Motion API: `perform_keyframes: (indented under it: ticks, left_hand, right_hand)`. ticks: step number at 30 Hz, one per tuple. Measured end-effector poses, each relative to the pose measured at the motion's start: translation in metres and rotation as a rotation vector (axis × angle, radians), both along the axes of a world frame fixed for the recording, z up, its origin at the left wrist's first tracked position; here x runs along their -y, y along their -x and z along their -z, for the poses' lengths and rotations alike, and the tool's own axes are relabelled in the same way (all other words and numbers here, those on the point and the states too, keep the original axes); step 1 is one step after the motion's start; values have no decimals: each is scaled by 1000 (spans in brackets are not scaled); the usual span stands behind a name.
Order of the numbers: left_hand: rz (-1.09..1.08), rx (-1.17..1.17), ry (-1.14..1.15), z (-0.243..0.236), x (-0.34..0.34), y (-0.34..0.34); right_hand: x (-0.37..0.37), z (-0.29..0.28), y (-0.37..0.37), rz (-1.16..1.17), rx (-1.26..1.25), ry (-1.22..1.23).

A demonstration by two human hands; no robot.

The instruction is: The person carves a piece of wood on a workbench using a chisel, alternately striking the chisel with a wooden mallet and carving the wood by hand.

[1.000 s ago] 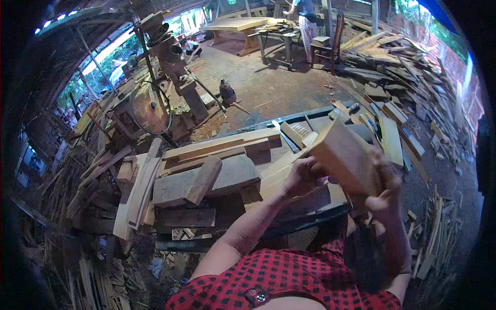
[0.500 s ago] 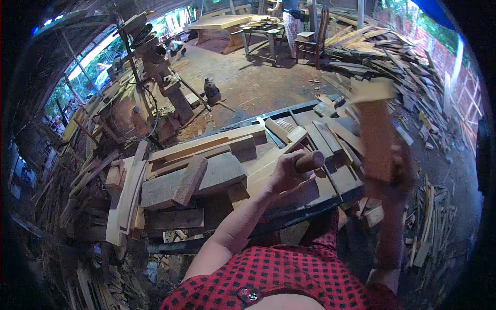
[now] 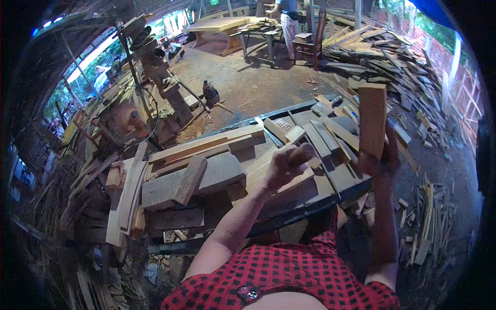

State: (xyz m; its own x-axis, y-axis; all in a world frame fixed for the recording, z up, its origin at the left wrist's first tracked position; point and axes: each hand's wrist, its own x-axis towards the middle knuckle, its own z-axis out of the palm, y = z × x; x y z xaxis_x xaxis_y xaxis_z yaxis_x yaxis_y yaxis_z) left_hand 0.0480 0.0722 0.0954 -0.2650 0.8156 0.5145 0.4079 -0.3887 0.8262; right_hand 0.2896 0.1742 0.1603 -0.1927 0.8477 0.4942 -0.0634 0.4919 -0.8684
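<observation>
My left hand (image 3: pixel 281 169) is closed round a thick, round wooden handle (image 3: pixel 305 153) over the middle of the workbench (image 3: pixel 294 207). Whatever tool the handle belongs to is hidden by the hand. On the right, my right hand (image 3: pixel 386 161) grips the lower end of a rectangular wooden block (image 3: pixel 372 116), which stands upright in the air. A gap separates the block from the left hand. Below the left hand lies a pale board (image 3: pixel 294 181), and just beyond it a light wooden piece with curved ridges (image 3: pixel 281 125).
A thick grey plank (image 3: pixel 219 173) and a short wood piece (image 3: pixel 191 180) lie on the bench's left. Scrap heaps (image 3: pixel 403 72) lie at far right, thin offcuts (image 3: pixel 429 222) nearer. Beyond the dirt floor are a wooden table (image 3: pixel 217 24), a chair (image 3: pixel 315 44) and another person (image 3: pixel 289 28).
The right hand's block, blurred before, is now sharp and steadier, slightly lower at its top. My left hand has shifted a little left and up, and its handle has tilted.
</observation>
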Motion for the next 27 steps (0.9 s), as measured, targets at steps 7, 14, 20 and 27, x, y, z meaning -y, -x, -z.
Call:
perform_keyframes:
  ticks: [7, 14, 20, 27]
  left_hand:
    - [167, 300, -106, 3, 1, 24]
    - [14, 372, -76, -5, 4, 50]
    - [74, 420, -59, -6, -3, 54]
    - [161, 83, 170, -6, 6, -3]
  right_hand:
    - [-87, 116, 41, 160, 627, -264]
    - [-102, 177, 59, 310, 975, -128]
    - [-84, 175, 64, 327, 971, -54]
    - [-31, 38, 61, -503, 597, 212]
